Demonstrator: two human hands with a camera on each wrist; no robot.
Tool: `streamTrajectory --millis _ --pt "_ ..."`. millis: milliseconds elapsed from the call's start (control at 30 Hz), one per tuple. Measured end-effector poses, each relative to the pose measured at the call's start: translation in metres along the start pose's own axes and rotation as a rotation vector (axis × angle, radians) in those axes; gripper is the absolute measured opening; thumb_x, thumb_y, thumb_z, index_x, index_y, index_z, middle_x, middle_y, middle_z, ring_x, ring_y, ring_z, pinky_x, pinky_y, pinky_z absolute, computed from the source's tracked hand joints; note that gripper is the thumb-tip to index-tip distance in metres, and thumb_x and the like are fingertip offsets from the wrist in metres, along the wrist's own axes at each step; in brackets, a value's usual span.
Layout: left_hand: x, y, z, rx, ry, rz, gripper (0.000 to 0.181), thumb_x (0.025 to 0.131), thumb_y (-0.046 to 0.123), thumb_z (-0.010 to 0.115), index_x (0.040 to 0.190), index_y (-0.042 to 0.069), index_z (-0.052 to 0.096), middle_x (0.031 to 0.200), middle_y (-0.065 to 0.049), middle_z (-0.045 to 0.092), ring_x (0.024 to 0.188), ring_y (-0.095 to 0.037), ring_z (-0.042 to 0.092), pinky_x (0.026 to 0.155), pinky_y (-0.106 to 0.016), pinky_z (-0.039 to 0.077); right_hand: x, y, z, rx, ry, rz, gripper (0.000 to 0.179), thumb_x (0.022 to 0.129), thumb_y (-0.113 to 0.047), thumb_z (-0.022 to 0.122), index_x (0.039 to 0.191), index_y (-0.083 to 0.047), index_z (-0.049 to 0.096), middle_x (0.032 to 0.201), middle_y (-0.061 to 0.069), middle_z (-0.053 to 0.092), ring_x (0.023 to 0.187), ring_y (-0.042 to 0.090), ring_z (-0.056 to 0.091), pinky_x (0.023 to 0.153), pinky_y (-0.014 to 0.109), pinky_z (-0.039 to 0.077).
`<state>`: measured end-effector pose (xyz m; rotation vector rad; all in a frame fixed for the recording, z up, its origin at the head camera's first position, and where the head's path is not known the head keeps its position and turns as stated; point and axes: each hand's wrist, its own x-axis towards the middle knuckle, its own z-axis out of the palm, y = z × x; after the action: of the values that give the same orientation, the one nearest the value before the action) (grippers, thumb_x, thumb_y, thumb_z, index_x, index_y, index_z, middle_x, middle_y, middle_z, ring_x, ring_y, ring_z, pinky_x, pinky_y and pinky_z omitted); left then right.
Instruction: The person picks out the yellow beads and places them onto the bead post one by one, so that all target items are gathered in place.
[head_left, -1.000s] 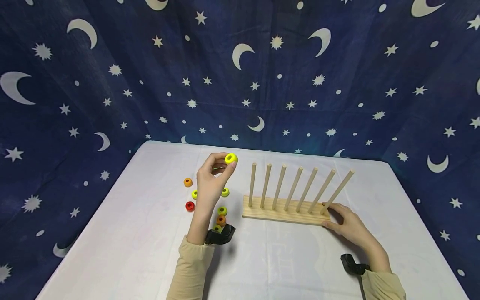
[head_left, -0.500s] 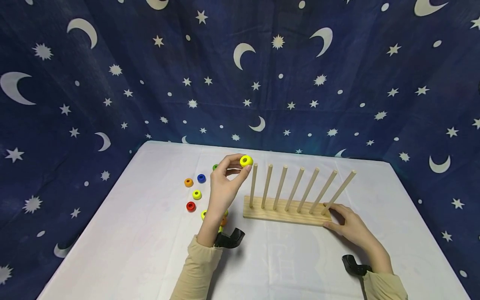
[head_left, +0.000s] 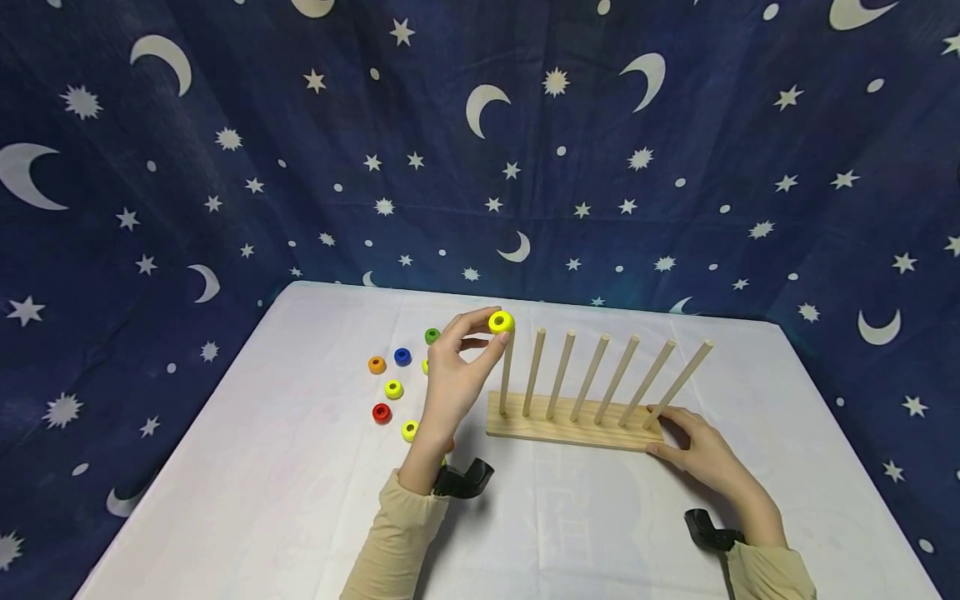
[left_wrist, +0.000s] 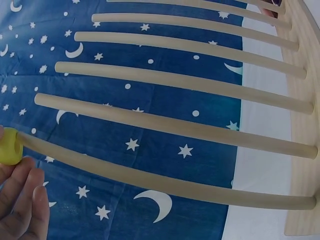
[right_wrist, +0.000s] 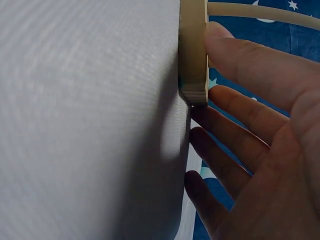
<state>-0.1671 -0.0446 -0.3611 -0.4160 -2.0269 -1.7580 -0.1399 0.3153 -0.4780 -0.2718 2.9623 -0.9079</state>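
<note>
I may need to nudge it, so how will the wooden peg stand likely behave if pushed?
The wooden peg stand looks stiff, its rods and board apparently solid wood. Pushed low, it should slide rather than roll, since the board lies flat on the table. Pushed high, the tall rods could tip it.

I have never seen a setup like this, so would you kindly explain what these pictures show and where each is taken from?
There is no machine here: a person works with two bare hands. The wide picture comes from a camera worn on the head; the two closer ones look out from the left and right wrists. On a white table stands a wooden rack with seven pegs. Loose rings in several colours lie to its left. The left hand pinches a bright yellow ring at the tip of the leftmost peg; the right hand holds the rack's right end.
</note>
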Motion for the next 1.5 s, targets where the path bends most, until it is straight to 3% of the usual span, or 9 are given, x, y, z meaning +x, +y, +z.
streamTrajectory --millis 400,733,1500 --pt "-0.0018 0.0009 0.0069 0.004 -0.019 0.006 0.037 0.085 0.01 0.072 0.121 0.008 0.065 0.107 -0.013 0.068 0.099 -0.025 0.063 0.086 -0.045 0.054 -0.0002 0.0008 0.0003 0.009 0.005 -0.015 0.064 0.081 -0.031 0.076 0.132 0.0 0.053 0.134 0.027 0.053 0.128 0.05 0.04 0.101 0.068 0.031" --pt "-0.0017 -0.0031 0.0087 0.058 -0.035 0.0 0.032 0.085 0.015 0.072 0.117 0.011 0.067 0.103 -0.007 0.068 0.096 -0.018 0.063 0.083 -0.038 0.055 -0.0003 0.0028 0.001 0.008 0.005 -0.009 0.065 0.081 -0.032 0.076 0.132 -0.001 0.052 0.134 0.026 0.053 0.13 0.05 0.039 0.102 0.068 0.03" --pt "0.0001 -0.0049 0.0041 0.052 -0.062 -0.045 0.033 0.086 0.017 0.071 0.118 0.013 0.066 0.105 -0.007 0.068 0.098 -0.019 0.065 0.084 -0.04 0.054 0.0006 0.0029 0.0008 -0.003 0.002 -0.017 0.064 0.081 -0.029 0.075 0.133 0.0 0.051 0.134 0.027 0.052 0.129 0.05 0.039 0.102 0.068 0.03"
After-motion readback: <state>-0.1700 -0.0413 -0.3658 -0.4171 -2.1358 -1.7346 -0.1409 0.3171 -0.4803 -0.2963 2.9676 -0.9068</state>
